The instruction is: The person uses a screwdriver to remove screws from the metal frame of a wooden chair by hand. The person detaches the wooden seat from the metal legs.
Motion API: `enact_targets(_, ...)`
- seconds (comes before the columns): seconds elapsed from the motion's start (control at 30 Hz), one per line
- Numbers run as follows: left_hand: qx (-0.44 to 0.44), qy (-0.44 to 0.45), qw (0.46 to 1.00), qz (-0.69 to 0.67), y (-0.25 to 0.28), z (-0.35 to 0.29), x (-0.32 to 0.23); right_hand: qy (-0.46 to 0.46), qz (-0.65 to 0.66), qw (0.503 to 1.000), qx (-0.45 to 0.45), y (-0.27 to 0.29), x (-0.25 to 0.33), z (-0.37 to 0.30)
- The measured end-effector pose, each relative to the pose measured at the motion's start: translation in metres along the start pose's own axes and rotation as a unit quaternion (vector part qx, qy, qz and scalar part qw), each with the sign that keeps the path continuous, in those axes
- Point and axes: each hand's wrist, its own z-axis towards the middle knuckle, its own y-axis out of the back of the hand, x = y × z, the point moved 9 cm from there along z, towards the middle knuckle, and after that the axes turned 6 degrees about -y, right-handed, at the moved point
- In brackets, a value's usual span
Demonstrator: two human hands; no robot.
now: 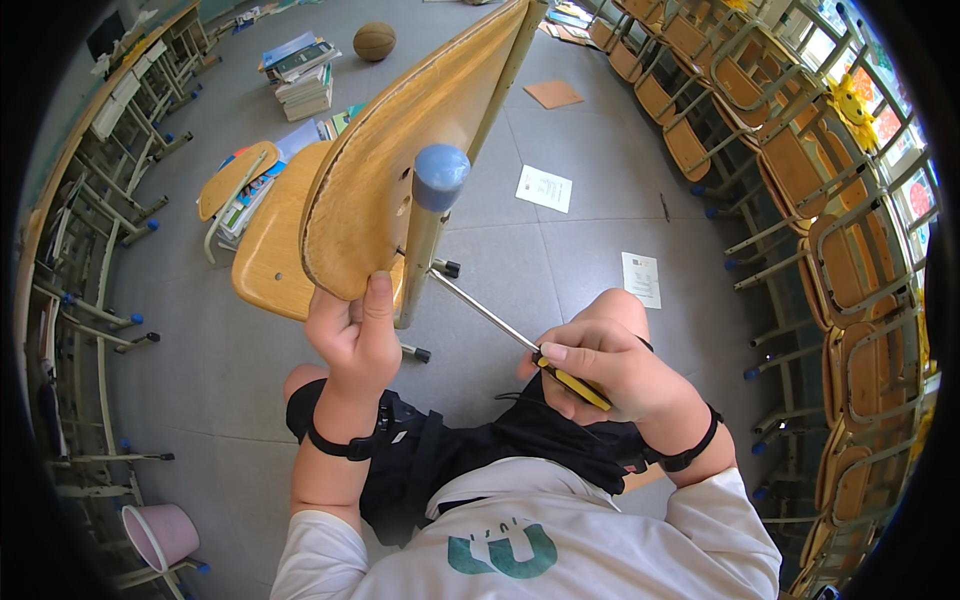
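A curved plywood chair panel point(370, 170) stands raised in front of me, joined to a metal chair frame tube point(425, 235) with a blue rounded cap point(441, 178). My left hand point(355, 325) grips the panel's lower corner, thumb on the near face and fingers curled behind it. A small dark screw point(400, 251) shows between the panel and the tube. In my right hand point(605, 365) is a screwdriver point(490, 315) with a yellow and black handle. Its shaft points up and left, with the tip at the tube; whether it touches, I cannot tell. Behind sits another wooden panel point(275, 240).
Stacked wooden chairs point(860, 260) line the right side, and metal-legged desks point(100, 230) the left. On the grey floor are a basketball point(374, 41), a pile of books point(303, 85), papers point(544, 188), a square board point(553, 94) and a pink bucket point(165, 535).
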Motion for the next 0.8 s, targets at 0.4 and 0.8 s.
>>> enact_targets(0.4, -0.022, -0.005, 0.999, -0.023, 0.000, -0.001, 0.005, 0.395, -0.702, 0.436, -0.402, -0.054, 0.054, -0.057)
enact_targets(0.8, -0.008, -0.041, 0.999, -0.012, -0.001, 0.004, 0.001, 0.208, -0.527, 0.800, -0.195, -0.008, 0.037, -0.017)
